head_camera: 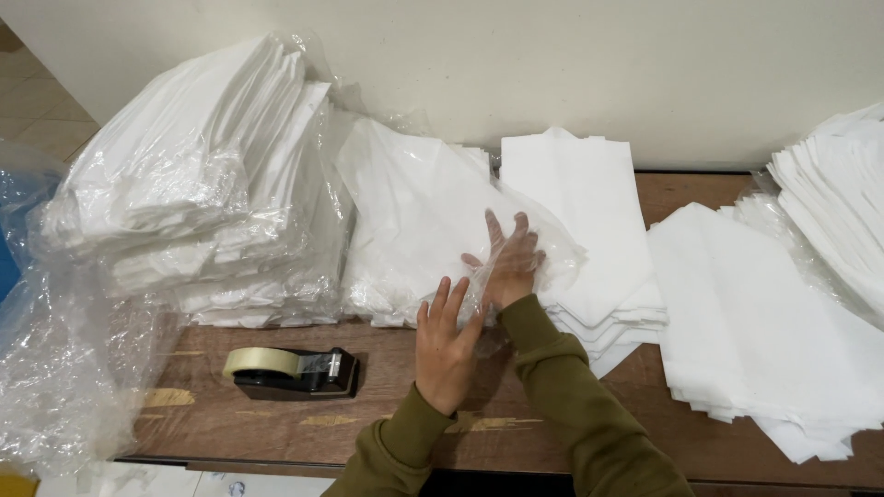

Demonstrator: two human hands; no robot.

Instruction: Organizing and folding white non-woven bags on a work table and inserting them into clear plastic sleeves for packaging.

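1. Left hand (445, 342): fingers spread, grip released, flat against the near edge of a clear bag (433, 221) at mid-bench.
2. Right hand (509, 260): inside the bag, seen through the film, fingers spread, grasping nothing.
3. Bench (276, 419): brown wood, against a pale wall.
4. Tape dispenser (293, 371): black, just left of the left hand.
5. Wrapped stacks (198, 198): far left.
6. Loose sheets (589, 212): white piles touching the bag's right side; more (764, 331) further right.
7. Plastic wrap (55, 368): crumpled, left edge.

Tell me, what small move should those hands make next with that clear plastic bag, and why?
Probably draw the right hand back out. It lies flat inside the clear plastic bag on the folded white sheets, while the left hand rests open at the bag's mouth on the wooden table.
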